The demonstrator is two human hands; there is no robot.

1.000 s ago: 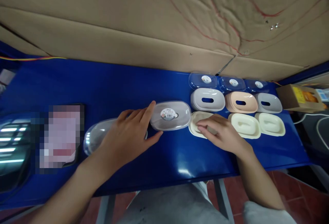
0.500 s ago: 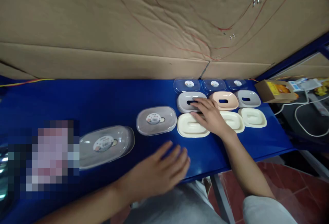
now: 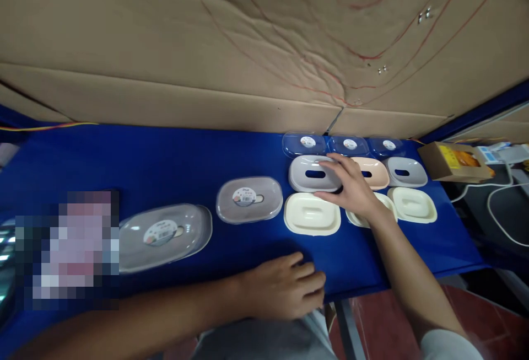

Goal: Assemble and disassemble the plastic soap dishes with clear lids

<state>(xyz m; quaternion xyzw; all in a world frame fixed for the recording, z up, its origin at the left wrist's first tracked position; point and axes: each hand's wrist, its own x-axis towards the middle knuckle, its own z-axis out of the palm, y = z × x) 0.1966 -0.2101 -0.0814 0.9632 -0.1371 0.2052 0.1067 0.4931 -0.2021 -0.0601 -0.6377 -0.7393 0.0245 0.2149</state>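
Observation:
My right hand (image 3: pixel 353 189) grips the right end of a grey oval soap dish tray (image 3: pixel 297 175) with a dark slot, thumb along its near side and fingers over the far rim. Just in front lies a cream base (image 3: pixel 312 214). My right hand partly covers a peach tray (image 3: pixel 378 175) and a second cream base (image 3: pixel 392 204). Near the table's front edge my left hand (image 3: pixel 285 288) has its fingers curled in, with nothing visible in them. To its upper left is a lidded grey soap dish (image 3: pixel 248 214) with a round label.
Clear lids (image 3: pixel 308 144) stand in a row at the back, by the cardboard wall (image 3: pixel 165 95). Another grey tray (image 3: pixel 407 164) and cream base (image 3: pixel 413 211) are at right. More lidded dishes (image 3: pixel 173 238) sit left, beside a pixelated patch. An open carton (image 3: pixel 454 167) stands beyond the table's right end.
My left hand has moved right and its spread fingers have curled in. My right hand has shifted right, from over the grey tray's slot to its right end.

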